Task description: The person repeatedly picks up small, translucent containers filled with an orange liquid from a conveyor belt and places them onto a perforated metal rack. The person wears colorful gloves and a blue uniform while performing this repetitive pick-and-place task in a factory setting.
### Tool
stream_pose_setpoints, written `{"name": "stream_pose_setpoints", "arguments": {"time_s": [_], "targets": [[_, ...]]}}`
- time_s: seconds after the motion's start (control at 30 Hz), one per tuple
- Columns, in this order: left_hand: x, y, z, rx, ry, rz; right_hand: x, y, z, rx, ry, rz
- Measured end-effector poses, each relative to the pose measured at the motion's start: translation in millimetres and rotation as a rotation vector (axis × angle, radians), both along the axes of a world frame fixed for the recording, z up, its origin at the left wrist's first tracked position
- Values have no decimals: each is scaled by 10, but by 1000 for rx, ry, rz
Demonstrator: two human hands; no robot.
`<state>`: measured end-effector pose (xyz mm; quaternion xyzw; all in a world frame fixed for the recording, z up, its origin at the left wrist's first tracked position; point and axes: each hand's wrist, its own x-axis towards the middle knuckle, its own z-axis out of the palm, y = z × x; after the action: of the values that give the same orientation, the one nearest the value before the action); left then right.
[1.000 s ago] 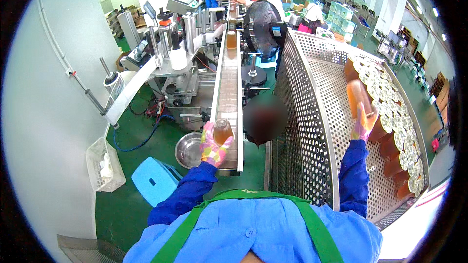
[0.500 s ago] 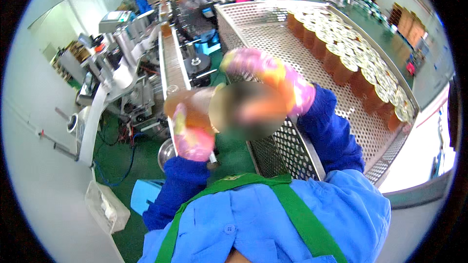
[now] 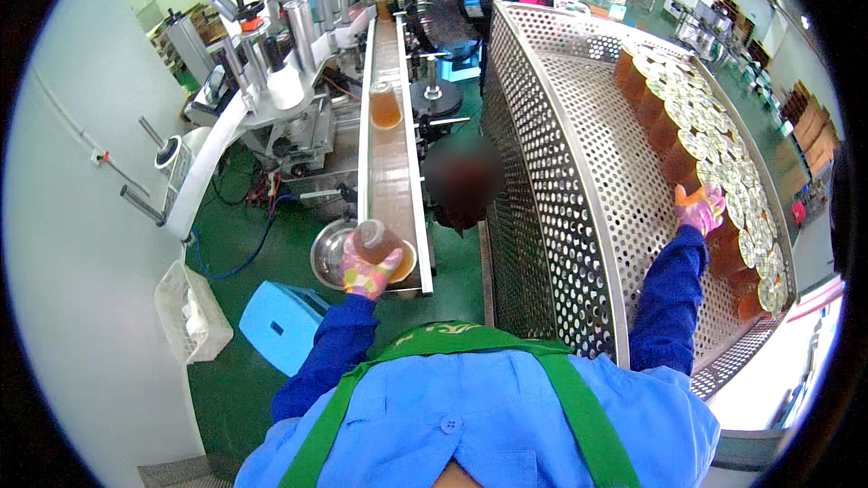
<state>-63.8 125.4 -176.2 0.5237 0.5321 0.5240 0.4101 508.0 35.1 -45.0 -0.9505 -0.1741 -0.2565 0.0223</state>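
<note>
My left hand [image 3: 366, 276], in a pink and yellow patterned glove, is closed round a clear jar [image 3: 380, 239] with brown contents at the near end of the conveyor [image 3: 387, 176]. Farther along the belt stands another jar [image 3: 385, 110], brown in its lower part. My right hand [image 3: 701, 208], gloved alike, reaches into the perforated metal bin [image 3: 579, 81]. Its fingers are curled at the near-left edge of the packed brown jars [image 3: 723, 140], apparently round one of them; the hand covers most of that jar.
A steel bowl [image 3: 330, 253] is left of the conveyor's near end, with a blue stool [image 3: 282, 325] and a white plastic basket [image 3: 192, 316] below. A black fan [image 3: 443, 4] stands between conveyor and bin. Labelling-type machinery [image 3: 285, 86] lines the left. People work far back.
My hands, earlier together above the gap between conveyor and bin, have parted. The left has come down with a jar to the conveyor's end; the right has moved to the jars in the bin.
</note>
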Motion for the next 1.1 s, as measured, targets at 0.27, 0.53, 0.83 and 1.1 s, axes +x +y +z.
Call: {"name": "stream_pose_setpoints", "arguments": {"time_s": [0.27, 0.53, 0.83, 1.1], "targets": [[-2, 1, 179, -75, 614, 16, 119, 74, -328, 54, -134, 280], [-32, 17, 50, 126, 701, 73, -985, 416, 726, 536, -416, 973], [605, -87, 986, 117, -245, -555, -2510, 309, 1291, 732, -400, 1791], [805, -305, 1662, -337, -1241, -688, -2911, 295, 1335, 98, -173, 2396]]}}
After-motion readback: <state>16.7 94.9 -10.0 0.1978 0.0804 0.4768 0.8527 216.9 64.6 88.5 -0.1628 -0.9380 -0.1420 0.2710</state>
